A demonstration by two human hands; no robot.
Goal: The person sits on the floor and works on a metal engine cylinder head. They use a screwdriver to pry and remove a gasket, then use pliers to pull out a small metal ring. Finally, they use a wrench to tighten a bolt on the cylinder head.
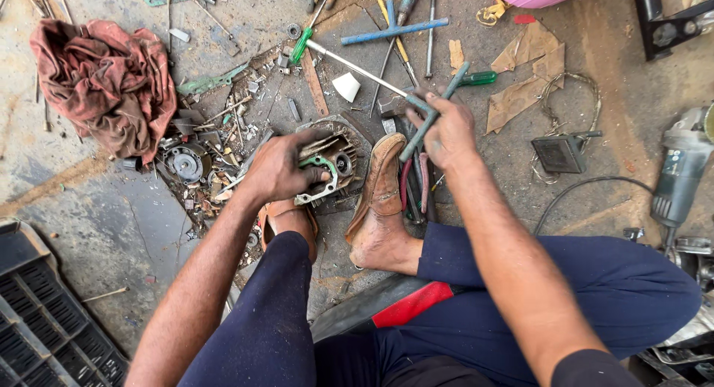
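I sit on the ground with a greasy metal engine casing between my feet. My left hand grips its left side, the thumb pressing a green gasket against the casing. My right hand is closed around a T-handle wrench, its dark shaft angled down toward the casing's right side. My feet in brown slip-on shoes brace the casing from below.
A dirty red rag lies at upper left. Loose tools, screwdrivers and small metal parts litter the concrete around the casing. An angle grinder with its cable is at right, a black grille at lower left, torn cardboard beyond my right hand.
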